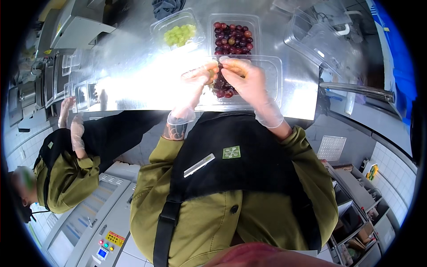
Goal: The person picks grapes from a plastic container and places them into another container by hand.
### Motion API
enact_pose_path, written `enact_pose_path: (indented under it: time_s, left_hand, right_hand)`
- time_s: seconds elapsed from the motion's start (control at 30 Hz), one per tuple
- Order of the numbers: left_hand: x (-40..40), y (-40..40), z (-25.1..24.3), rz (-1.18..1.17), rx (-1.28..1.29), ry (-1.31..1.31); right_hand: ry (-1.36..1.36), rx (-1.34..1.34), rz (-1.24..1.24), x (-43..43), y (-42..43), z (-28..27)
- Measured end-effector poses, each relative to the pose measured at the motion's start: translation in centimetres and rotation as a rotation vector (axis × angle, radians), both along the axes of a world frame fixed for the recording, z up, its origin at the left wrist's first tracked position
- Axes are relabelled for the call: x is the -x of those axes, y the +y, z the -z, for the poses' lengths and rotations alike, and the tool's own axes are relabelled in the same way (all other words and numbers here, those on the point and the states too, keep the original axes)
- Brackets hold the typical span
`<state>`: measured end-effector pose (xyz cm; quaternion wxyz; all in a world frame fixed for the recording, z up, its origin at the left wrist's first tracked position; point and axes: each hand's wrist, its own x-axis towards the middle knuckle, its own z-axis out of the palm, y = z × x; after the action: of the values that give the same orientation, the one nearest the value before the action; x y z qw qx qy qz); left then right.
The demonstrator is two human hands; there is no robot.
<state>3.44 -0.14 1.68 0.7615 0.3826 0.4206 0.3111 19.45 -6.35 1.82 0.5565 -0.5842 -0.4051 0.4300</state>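
Note:
Both of my hands wear clear gloves and meet over a clear plastic container (275, 66) at the table's near edge. My left hand (199, 76) has its fingers curled round a small pale thing, apparently a grape, largely hidden by the fingertips. Close by on its right, my right hand (247, 78) has bent fingers near the left fingertips; what lies between them is hidden. Below the hands are dark red grapes or skins (224, 91). Beyond stands a tub of whole red grapes (232, 39). To its left, another clear tub holds pale green, seemingly peeled grapes (180, 35).
A dark cloth (166, 8) lies at the metal table's (133, 43) far side. Stacked clear containers (308, 41) stand at right. On the left a gloved co-worker (68, 177) is beside small clear tubs (81, 96). A metal rail (358, 90) juts out at right.

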Motion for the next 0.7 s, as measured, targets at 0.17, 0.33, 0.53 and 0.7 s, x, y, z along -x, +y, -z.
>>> enact_pose_path:
  time_s: [0.17, 0.33, 0.53, 0.7]
  left_hand:
    - [-0.1, -0.2, 0.0, 0.009, -0.079, 0.059]
    - [0.1, -0.4, 0.2, -0.002, -0.213, 0.254]
    - [0.6, -0.2, -0.4, 0.049, -0.239, 0.272]
    - [0.2, 0.0, -1.5, 0.055, -0.214, 0.155]
  right_hand:
    - [-0.239, -0.102, -0.035, 0.5, 0.2, -3.6]
    - [-0.291, -0.088, -0.160, 0.7, 0.4, -2.9]
    - [-0.240, -0.060, -0.239, 0.1, 1.0, -2.8]
    - [0.102, 0.063, -0.167, -0.6, 1.3, 0.0]
